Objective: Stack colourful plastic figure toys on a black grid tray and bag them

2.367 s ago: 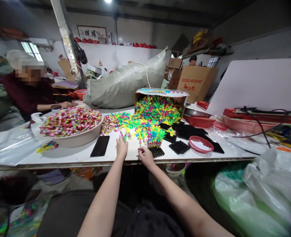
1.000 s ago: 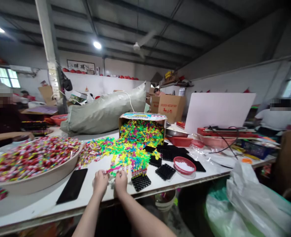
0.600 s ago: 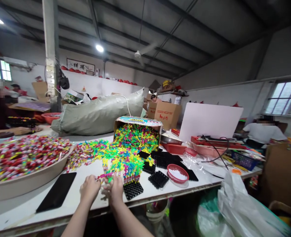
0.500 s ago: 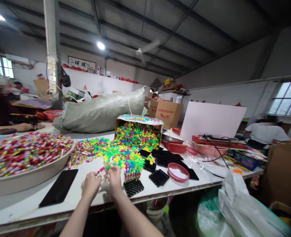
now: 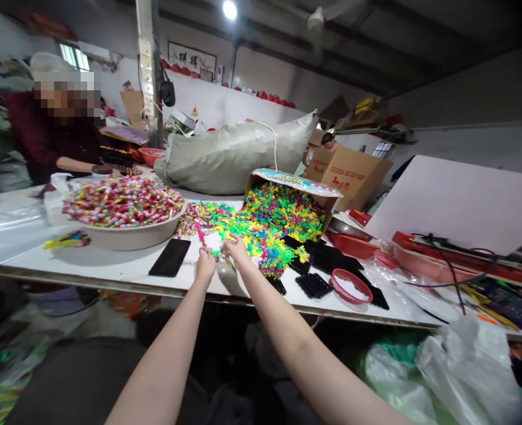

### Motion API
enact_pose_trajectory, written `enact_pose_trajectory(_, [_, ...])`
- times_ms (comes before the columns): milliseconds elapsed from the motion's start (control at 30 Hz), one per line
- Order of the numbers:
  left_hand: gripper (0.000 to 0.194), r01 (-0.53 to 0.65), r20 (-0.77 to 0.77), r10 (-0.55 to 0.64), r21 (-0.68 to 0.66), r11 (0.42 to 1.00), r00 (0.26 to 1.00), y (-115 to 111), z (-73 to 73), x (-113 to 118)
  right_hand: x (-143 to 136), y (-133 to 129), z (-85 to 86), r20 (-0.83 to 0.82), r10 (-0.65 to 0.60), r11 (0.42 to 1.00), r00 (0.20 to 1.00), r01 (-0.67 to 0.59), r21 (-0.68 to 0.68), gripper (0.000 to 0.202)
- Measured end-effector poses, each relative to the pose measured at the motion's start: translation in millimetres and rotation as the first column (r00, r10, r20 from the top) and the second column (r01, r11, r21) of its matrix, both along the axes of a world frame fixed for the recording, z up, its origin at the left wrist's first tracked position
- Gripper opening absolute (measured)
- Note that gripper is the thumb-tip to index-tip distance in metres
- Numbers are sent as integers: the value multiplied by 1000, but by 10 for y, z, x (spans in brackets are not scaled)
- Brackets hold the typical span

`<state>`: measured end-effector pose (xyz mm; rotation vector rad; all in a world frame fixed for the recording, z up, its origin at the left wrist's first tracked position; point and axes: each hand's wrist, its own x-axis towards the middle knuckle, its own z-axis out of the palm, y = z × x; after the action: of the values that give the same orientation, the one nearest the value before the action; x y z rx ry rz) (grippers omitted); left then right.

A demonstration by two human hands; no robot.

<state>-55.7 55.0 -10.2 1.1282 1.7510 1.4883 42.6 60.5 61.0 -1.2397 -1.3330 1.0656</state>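
My left hand (image 5: 206, 263) is closed over the white table, and a small pink plastic figure (image 5: 200, 234) sticks up from its fingers. My right hand (image 5: 236, 250) is close beside it with its fingers pinched together; what they hold is too small to make out. A bit of green plastic shows between the two hands. Just beyond lies a heap of small yellow, green, blue and pink plastic figures (image 5: 261, 230), spilling from a tipped cardboard box (image 5: 296, 180). Right of my right hand, upright filled pieces stand in a black perforated tray (image 5: 277, 285), partly hidden by my forearm.
Left stands a wide beige basin (image 5: 132, 237) heaped with wrapped small tubes; a black phone-like slab (image 5: 169, 258) lies near it. Black trays (image 5: 314, 285) and a red basket (image 5: 351, 287) of white material sit right. Behind are a large sack (image 5: 225, 156) and a co-worker (image 5: 57, 141).
The view has swung left and down, so the table's things appear shifted and the co-worker shows more fully. My hands stay close together; the pink figure now points upward from my left hand.
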Motion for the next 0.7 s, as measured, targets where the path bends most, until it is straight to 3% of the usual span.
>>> enact_pose_trajectory(100, [23,-21,69,19,27,999,997,-17,35,-29,33,-67,-188,164,-45,992,985,25,125,52])
enact_pose_trajectory(200, [24,-39,105,33,55,998,994,-20,42,-46,159,-148,-307,464,-294,943,836,173,286,51])
enact_pose_trajectory(267, [21,-41,104,34,72,997,994,-20,41,-45,258,-209,-375,613,-341,939,712,232,254,49])
enact_pose_trajectory(367, [17,-29,84,21,92,995,996,-33,51,-35,369,-303,-474,694,-240,970,679,194,145,41])
enact_pose_trajectory(567, [19,-14,56,8,107,994,998,-69,81,-30,417,-417,-554,580,-237,961,780,102,255,42])
enact_pose_trajectory(633, [18,-7,50,2,115,993,999,-66,75,-31,399,-421,-553,396,-263,953,880,173,249,41])
enact_pose_trajectory(700, [19,0,48,-6,121,993,999,-59,63,-30,370,-412,-551,115,-264,961,958,251,113,41])
